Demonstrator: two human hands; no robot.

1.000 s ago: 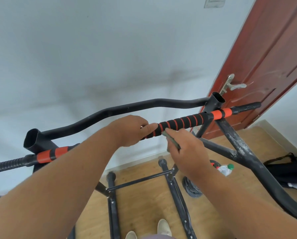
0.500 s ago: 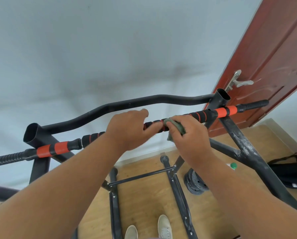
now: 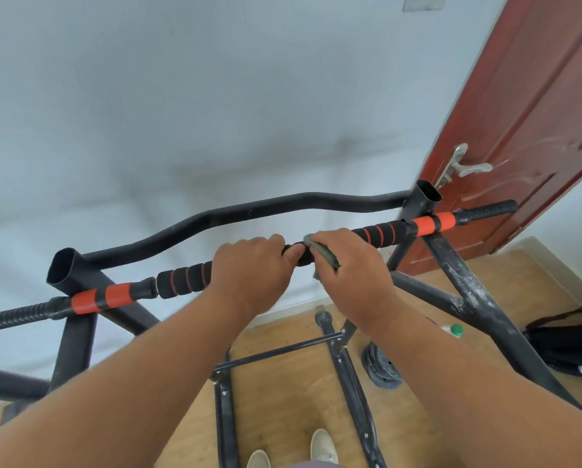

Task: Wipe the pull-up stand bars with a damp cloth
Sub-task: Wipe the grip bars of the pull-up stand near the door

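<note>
the left hand (image 3: 249, 275) is wrapping its fingers over the black foam-padded pull-up bar with thin red rings (image 3: 377, 233), gripping it near the middle, with the thumb reaching along the bar toward the other hand. the right hand (image 3: 353, 275) is sitting just beside it on the same bar, fingers curled over and clamping a crumpled grey-green damp cloth (image 3: 325, 256) against the foam, so the cloth is lying pressed between palm and bar, with a bit of it hanging below. the two hands are nearly touching. the bar is running from lower left to upper right, with orange tape bands (image 3: 433, 224) near each upright of the black metal stand frame (image 3: 478, 298). a curved black rear bar (image 3: 249, 211) is arching behind it, nearer the white wall (image 3: 215, 96). a dark red wooden door with a silver lever handle (image 3: 536, 130) is standing at the right. far below, on the wooden floor (image 3: 283, 400), black weight plates (image 3: 382, 366) and a black bag (image 3: 569, 346) are lying, well apart from each other.
</note>
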